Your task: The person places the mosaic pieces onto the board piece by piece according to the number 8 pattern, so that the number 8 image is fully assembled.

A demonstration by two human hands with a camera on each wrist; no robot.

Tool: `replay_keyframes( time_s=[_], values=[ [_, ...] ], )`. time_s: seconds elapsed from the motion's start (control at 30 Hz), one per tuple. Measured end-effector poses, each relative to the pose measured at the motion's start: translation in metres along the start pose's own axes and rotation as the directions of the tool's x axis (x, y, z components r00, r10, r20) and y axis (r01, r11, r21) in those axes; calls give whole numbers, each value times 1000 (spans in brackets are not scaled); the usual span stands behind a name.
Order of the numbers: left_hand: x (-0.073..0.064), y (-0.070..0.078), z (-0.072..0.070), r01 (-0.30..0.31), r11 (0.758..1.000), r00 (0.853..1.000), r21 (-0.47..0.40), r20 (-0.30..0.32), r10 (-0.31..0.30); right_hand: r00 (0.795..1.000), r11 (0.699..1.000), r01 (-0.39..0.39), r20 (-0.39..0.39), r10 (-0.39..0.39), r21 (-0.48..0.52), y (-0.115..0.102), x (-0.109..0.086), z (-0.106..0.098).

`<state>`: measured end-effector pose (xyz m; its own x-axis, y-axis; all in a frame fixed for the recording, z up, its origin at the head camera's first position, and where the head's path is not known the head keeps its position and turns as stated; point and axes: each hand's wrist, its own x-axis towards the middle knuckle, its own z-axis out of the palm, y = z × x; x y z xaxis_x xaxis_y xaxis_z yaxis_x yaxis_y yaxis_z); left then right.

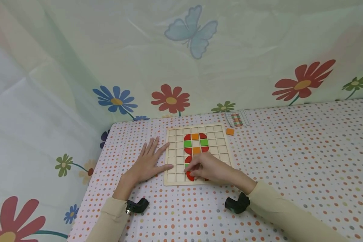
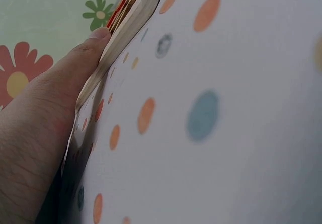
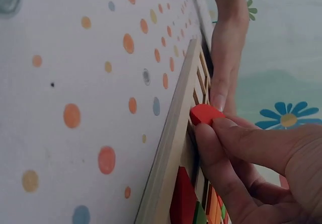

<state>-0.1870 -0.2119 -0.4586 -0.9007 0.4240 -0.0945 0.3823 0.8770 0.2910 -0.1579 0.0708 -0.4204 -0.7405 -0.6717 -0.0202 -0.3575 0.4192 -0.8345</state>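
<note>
A wooden grid board (image 1: 175, 184) lies on the table, with red rounded-corner tiles (image 1: 187, 137), green square tiles (image 1: 187, 143) and orange square tiles (image 1: 195, 136) set in its middle columns. Over the lower rows, my right hand (image 1: 213, 168) pinches a red rounded-corner tile (image 3: 205, 114) between thumb and finger, close over the front row. It also covers part of the lower pattern in the head view. My left hand (image 1: 146, 164) is spread flat at the board's left side, thumb tip and index fingertip at the frame.
A loose orange square tile (image 1: 230, 131) lies just right of the board's far corner. Behind it is a pattern card (image 1: 237, 119) printed with a small coloured grid. A dotted cloth (image 1: 290, 151) covers the table, and a flowered curtain (image 1: 245, 67) hangs behind.
</note>
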Motion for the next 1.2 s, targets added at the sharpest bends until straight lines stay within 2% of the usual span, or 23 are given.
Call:
replay_keyframes(
  time_s=[0.23, 0.6, 0.77, 0.97, 1.2],
  values=[
    [-1, 0, -2, 8, 1000, 1000, -11, 2, -8, 1000, 993, 26, -13, -28, -118, -2, 4, 2],
    [-1, 0, -1, 1, 1000, 1000, -10, -3, -1, 993, 974, 104, -39, -114, -200, -3, 3, 8],
    [0, -1, 0, -8, 1000, 1000, -4, -5, 8, 992, 968, 87, -65, -105, -234, -4, 3, 12],
    [-1, -1, 1, -18, 1000, 1000, -16, -14, 18, 989, 939, 92, -76, -124, -330, -10, 1, 17],
    [-1, -1, 1, -14, 1000, 1000, -10, -18, 14, 974, 891, 146, -97, -206, -429, -10, -1, 22]
  ],
)
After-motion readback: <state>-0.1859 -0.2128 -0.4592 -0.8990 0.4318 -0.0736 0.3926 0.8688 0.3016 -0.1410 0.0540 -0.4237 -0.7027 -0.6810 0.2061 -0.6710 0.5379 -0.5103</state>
